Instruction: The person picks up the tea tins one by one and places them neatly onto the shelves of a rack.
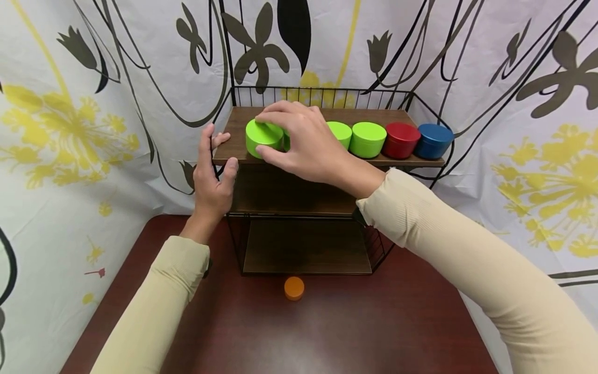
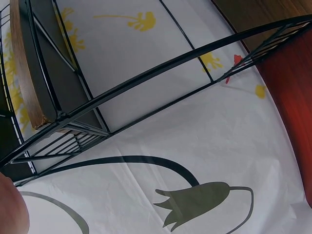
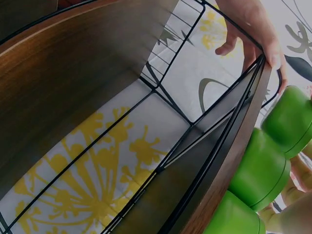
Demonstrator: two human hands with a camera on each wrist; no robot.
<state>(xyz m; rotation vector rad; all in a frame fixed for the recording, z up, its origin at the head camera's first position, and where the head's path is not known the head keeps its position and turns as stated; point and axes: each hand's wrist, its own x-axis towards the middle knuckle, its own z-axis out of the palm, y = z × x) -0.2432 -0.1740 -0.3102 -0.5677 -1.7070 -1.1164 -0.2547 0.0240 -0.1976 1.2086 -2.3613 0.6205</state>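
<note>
My right hand (image 1: 303, 137) grips a round green tin (image 1: 262, 137) at the left end of the top shelf (image 1: 238, 119), thumb at the front and fingers over its lid. More green tins (image 1: 369, 139) stand to its right, some partly hidden by that hand. Beyond them come a red tin (image 1: 403, 140) and a blue tin (image 1: 434, 140). My left hand (image 1: 212, 182) holds the rack's left front corner, its thumb by the front edge; the right wrist view shows this left hand (image 3: 253, 34) beside the wire frame. Only a bit of it (image 2: 12, 209) enters the left wrist view.
A small orange round piece (image 1: 294, 288) lies on the dark red table (image 1: 327, 332) before the rack. Lower wooden shelves (image 1: 299, 192) sit under the top one, within a black wire frame (image 2: 141, 80). Patterned cloth (image 1: 117, 156) hangs behind and at both sides.
</note>
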